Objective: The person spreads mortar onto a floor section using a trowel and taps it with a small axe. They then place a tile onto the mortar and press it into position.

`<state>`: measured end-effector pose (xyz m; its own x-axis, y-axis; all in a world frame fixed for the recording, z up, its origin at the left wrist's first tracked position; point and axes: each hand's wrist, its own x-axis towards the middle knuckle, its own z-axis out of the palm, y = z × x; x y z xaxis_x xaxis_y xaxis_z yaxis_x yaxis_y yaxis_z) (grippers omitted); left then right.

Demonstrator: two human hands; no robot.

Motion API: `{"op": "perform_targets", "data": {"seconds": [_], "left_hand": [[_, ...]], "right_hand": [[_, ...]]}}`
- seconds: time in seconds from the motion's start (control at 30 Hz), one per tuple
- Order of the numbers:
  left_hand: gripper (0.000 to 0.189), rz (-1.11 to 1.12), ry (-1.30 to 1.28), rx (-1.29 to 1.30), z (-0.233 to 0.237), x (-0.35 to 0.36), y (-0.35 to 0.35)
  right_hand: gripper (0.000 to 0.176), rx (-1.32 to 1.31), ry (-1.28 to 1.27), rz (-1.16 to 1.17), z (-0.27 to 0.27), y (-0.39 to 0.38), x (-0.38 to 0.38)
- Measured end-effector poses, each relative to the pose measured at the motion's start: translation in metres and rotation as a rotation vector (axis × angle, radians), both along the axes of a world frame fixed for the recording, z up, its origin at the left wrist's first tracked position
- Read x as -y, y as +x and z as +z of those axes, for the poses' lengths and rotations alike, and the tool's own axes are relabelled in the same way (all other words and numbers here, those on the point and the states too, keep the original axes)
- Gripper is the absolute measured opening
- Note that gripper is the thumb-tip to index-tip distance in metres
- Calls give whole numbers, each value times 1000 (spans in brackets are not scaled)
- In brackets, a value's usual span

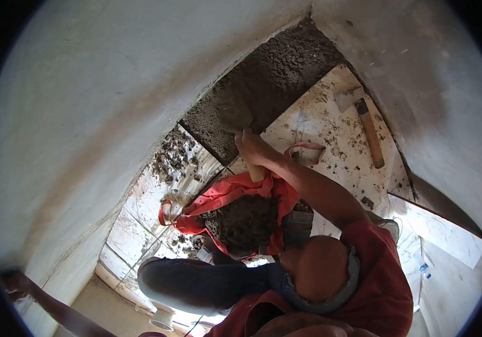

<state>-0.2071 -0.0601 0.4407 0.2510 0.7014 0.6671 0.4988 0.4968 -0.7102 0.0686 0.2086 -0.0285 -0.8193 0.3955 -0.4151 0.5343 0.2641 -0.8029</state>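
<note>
Head view: left hand [19, 285] near the wall [83, 123], grip too blurred to tell; red bag [224, 191] of dark mortar [244, 222] before the knees [317, 269]; beyond, right hand [251, 147] closed around a trowel [256, 173], blade over the mortar bed [277, 78]; farther, a wooden-handled tool [371, 137] lying on tile [308, 126].

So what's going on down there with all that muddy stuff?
A person's right hand grips a trowel by its handle, the blade at the dark mix beside a tile. A red bag close by holds more mix. The left hand is by the wall, too unclear to tell whether it holds anything.
</note>
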Motion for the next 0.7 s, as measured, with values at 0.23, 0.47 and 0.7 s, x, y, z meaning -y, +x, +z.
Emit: {"op": "perform_targets", "data": {"seconds": [0.23, 0.47, 0.7], "left_hand": [[52, 36, 7, 62, 0, -1, 2], [52, 21, 33, 80, -1, -2, 0], [53, 16, 31, 75, -1, -1, 0]], "right_hand": [[34, 113, 326, 326, -31, 49, -112], [41, 369, 695, 58, 35, 77, -192], [32, 384, 780, 378, 43, 94, -165]]}}
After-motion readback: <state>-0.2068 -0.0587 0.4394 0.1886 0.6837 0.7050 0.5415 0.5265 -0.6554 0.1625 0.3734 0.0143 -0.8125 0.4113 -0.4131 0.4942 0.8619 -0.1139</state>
